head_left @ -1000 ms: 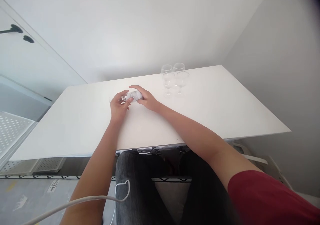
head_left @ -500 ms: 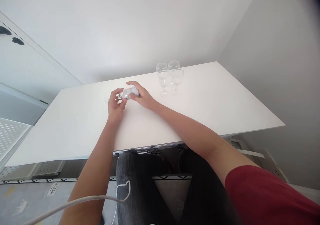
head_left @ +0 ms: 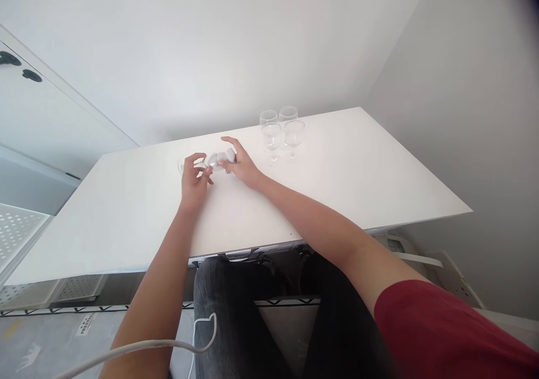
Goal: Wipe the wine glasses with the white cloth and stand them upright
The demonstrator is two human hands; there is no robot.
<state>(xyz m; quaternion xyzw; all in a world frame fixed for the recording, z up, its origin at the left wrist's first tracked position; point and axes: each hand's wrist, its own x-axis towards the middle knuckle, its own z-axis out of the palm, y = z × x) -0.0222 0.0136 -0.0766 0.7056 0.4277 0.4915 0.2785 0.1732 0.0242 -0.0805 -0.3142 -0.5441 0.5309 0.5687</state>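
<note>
My left hand [head_left: 195,183] pinches the stem of a clear wine glass [head_left: 213,161], which lies on its side in the air or just over the table. The glass's foot sticks out to the left of that hand, and its bowl faces right. My right hand [head_left: 245,167] has its thumb and fingers around a white cloth [head_left: 229,155] at the mouth of the bowl. Part of the cloth seems to be inside the bowl. The right index finger is stretched out above the cloth.
Several clear stemmed glasses [head_left: 293,134] stand upright in a cluster to the right, near the table's back edge. The white table [head_left: 337,171] meets the wall behind. A white cable [head_left: 138,345] crosses in front of my left forearm.
My right hand has turned slightly with the cloth at the bowl, and my left fingers have shifted on the stem. The whole view has moved a little.
</note>
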